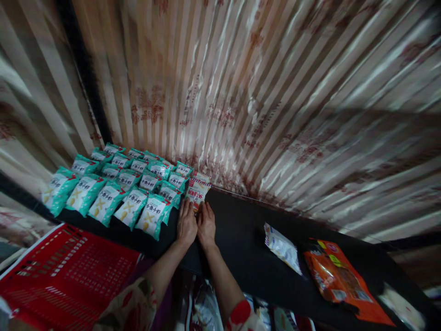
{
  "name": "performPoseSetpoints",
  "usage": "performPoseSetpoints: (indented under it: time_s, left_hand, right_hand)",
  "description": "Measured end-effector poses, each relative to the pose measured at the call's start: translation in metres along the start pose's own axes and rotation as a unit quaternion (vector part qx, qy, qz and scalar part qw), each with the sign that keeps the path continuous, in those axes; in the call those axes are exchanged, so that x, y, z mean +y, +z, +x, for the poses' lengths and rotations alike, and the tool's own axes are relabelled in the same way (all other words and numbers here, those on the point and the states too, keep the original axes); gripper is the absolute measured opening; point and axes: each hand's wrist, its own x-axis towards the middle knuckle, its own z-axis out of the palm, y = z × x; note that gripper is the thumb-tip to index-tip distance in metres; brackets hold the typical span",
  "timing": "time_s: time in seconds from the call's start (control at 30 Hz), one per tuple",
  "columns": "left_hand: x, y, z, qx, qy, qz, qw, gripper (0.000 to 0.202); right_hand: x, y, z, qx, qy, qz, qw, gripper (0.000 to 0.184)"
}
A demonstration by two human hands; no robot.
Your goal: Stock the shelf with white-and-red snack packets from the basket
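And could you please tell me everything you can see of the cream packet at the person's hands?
The cream packet is small, with red lettering and a red-and-blue striped far edge; its wrapper looks like plastic. It lies on the black shelf, right of the teal packets, with a similar packet partly hidden behind it. The fingers of the left hand and right hand meet its near end, partly covering it.

Bags (128,179) in rows at left on the shelf (237,234), packets (197,190) just right of them, basket (103,259) in front.
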Motion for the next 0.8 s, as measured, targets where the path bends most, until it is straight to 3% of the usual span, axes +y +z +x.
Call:
performPoseSetpoints:
  time_s: [0.33, 0.67, 0.8]
  left_hand:
    - [0.013, -0.012, -0.011, 0.016, 0.029, 0.0, 0.999, 0.043]
    - [0.035, -0.039, -0.044, -0.076, 0.084, 0.022, 0.993, 0.04]
    - [0.04, -0.048, -0.068, -0.117, 0.094, 0.035, 0.988, 0.038]
  right_hand:
    - [-0.003, -0.023, -0.021, 0.014, 0.002, 0.0, 1.0, 0.045]
    - [-0.005, -0.039, -0.065, 0.027, 0.011, 0.009, 1.0, 0.043]
    - [-0.009, -0.046, -0.086, 0.028, 0.017, 0.025, 0.999, 0.042]
